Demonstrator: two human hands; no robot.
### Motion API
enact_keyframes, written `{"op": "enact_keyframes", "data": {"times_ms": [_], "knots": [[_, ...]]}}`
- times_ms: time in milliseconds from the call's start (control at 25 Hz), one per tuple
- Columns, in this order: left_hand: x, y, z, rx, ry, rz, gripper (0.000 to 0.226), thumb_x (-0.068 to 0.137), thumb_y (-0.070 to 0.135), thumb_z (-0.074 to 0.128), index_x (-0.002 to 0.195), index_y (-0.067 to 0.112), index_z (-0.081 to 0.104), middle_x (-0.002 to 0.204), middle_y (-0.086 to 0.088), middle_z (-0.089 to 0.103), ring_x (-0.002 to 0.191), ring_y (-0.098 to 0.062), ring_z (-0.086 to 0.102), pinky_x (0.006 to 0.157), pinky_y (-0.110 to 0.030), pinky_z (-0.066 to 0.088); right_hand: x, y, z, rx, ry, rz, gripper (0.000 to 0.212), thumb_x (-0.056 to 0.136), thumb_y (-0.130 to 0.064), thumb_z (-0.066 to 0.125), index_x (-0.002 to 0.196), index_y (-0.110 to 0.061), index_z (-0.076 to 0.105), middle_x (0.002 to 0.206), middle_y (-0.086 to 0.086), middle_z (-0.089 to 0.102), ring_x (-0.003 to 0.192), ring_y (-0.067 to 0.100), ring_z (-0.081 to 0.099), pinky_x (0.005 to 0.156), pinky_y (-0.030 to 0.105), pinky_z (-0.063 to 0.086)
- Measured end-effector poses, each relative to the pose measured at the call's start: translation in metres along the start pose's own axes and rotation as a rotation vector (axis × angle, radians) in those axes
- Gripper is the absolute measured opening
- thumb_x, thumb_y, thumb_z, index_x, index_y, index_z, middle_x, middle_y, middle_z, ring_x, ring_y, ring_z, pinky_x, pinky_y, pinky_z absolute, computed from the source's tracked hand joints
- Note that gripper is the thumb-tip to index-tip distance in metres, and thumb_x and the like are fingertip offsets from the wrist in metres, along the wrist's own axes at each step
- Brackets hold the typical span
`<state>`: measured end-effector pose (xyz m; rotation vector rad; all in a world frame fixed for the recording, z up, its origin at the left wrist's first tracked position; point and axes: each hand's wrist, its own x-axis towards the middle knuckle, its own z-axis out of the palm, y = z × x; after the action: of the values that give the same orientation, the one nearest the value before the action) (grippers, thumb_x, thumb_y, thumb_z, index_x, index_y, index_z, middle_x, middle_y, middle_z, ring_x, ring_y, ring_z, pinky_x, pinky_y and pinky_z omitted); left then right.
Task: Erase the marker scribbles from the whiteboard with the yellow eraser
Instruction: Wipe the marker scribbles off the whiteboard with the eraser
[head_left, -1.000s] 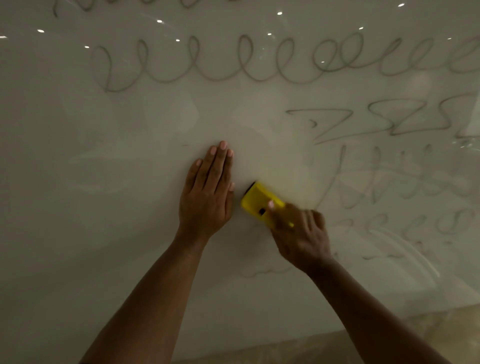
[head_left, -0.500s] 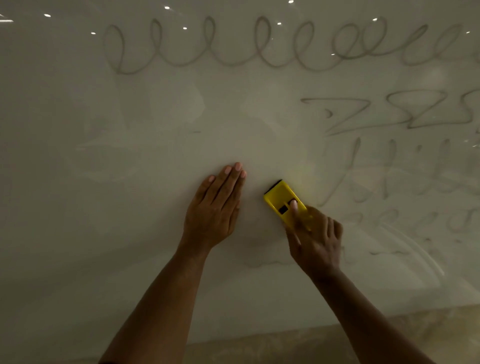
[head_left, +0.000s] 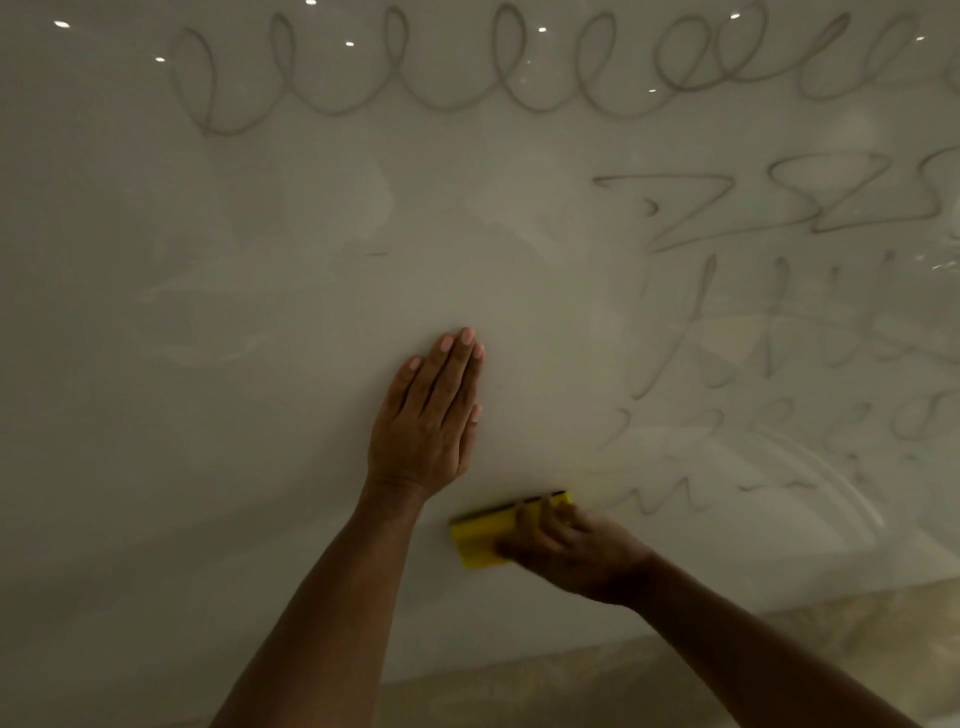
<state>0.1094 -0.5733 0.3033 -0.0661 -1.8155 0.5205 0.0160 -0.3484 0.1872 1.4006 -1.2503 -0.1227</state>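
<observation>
The whiteboard (head_left: 260, 415) fills the view in dim light. My right hand (head_left: 571, 551) grips the yellow eraser (head_left: 480, 535) and presses it to the board low down, below my left hand; the eraser lies nearly level, its right part hidden under my fingers. My left hand (head_left: 431, 415) rests flat on the board with straight fingers. A looping scribble (head_left: 519, 67) runs along the top. Zigzag strokes (head_left: 779, 202) and fainter marks (head_left: 753, 364) cover the right side. A short wavy mark (head_left: 660, 499) lies just right of the eraser.
The board's lower edge (head_left: 675, 629) runs across the bottom, with a pale tan floor (head_left: 571, 686) beneath it. Smeared wipe traces show on the left half of the board (head_left: 208, 332). Small ceiling lights reflect near the top (head_left: 62, 24).
My right hand has swept the eraser down and left, from beside my left hand's fingers to below its wrist, turning it nearly level. My left hand stays flat on the board.
</observation>
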Motion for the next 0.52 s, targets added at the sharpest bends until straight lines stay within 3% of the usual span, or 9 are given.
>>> {"op": "enact_keyframes", "data": {"times_ms": [80,200,360,440,520], "knots": [[-0.002,0.0,0.002,0.009,0.0,0.013,0.063,0.109,0.03,0.036,0.166,0.006,0.026,0.176,-0.009,0.014,0.163,-0.024,0.016,0.133,-0.041,0.013,-0.007,0.013,0.0,-0.012,0.005,-0.114,0.041,0.106,-0.031,0.057,0.146,-0.022,0.055,0.128,0.015,0.057,0.104,0.031,0.06,0.101,0.044,0.041],[-0.003,0.0,0.002,0.03,-0.008,0.025,0.064,0.108,0.031,0.036,0.166,0.005,0.026,0.176,-0.011,0.016,0.164,-0.024,0.015,0.133,-0.041,0.012,-0.006,0.006,-0.001,-0.02,-0.013,0.096,0.043,0.111,-0.03,0.043,0.153,-0.023,0.044,0.136,0.018,0.053,0.105,0.035,0.064,0.095,0.045,0.044],[-0.002,0.0,-0.003,-0.009,-0.028,0.02,0.066,0.107,0.033,0.034,0.167,0.006,0.023,0.176,-0.009,0.015,0.164,-0.022,0.012,0.133,-0.039,0.01,-0.002,0.003,-0.007,-0.081,-0.011,-0.008,0.039,0.108,-0.03,0.045,0.146,-0.026,0.049,0.133,0.017,0.055,0.095,0.028,0.075,0.092,0.043,0.045],[-0.003,-0.003,-0.005,-0.051,-0.084,0.033,0.071,0.106,0.04,0.029,0.168,0.008,0.018,0.177,-0.008,0.009,0.164,-0.022,0.012,0.133,-0.039,0.008,0.006,0.033,-0.017,-0.197,0.048,0.165,0.044,0.103,-0.028,0.057,0.146,-0.029,0.055,0.13,0.021,0.062,0.095,0.033,0.075,0.087,0.046,0.045],[-0.003,-0.005,-0.007,-0.062,-0.119,0.05,0.077,0.104,0.047,0.028,0.169,0.008,0.014,0.178,-0.007,0.005,0.164,-0.023,0.011,0.133,-0.038,0.006,0.023,0.074,-0.025,-0.282,0.145,0.492,0.062,0.091,-0.027,0.074,0.149,-0.028,0.055,0.124,0.02,0.066,0.094,0.035,0.068,0.082,0.044,0.043]]}}
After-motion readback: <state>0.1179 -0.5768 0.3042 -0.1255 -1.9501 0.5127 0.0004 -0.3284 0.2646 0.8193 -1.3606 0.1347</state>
